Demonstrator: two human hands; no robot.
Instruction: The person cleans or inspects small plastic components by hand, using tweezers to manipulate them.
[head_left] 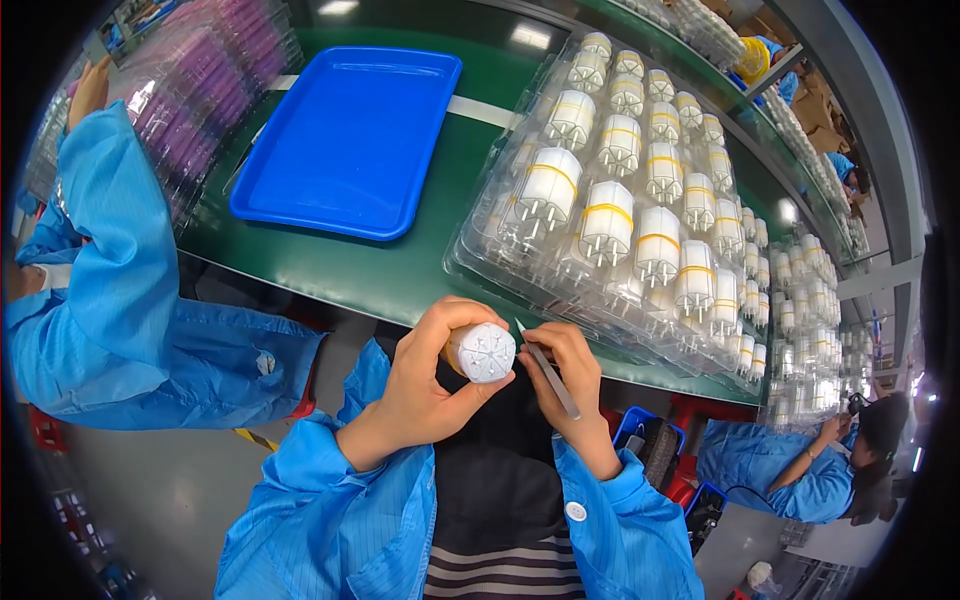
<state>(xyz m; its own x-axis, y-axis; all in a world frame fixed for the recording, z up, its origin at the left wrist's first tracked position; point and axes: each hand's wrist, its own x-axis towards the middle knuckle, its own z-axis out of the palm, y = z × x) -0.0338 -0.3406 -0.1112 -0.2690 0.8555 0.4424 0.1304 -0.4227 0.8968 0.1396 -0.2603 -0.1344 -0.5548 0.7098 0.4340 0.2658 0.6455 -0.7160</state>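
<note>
My left hand (420, 385) is closed around a white cylindrical part (487, 353), gripped between thumb and fingers. Its round end face, marked with a star-like pattern, is turned up; the fingers cover much of its side. Close by on the right, my right hand (572, 368) pinches a pair of metal tweezers (552, 380). The pointed end aims up and left, a little apart from the white part. Both hands are above my lap, in front of the table edge. Beyond them, clear plastic trays (475, 255) hold rows of white cylinders (607, 220) with yellow bands and prongs.
A blue tray (335, 150) lies on the green table (330, 262). Stacked clear trays with pink contents (205, 80) stand at the far left. A co-worker in a blue smock (120, 260) sits on the left; another person (790, 465) is at the right. Blue bins (640, 425) are beside my right arm.
</note>
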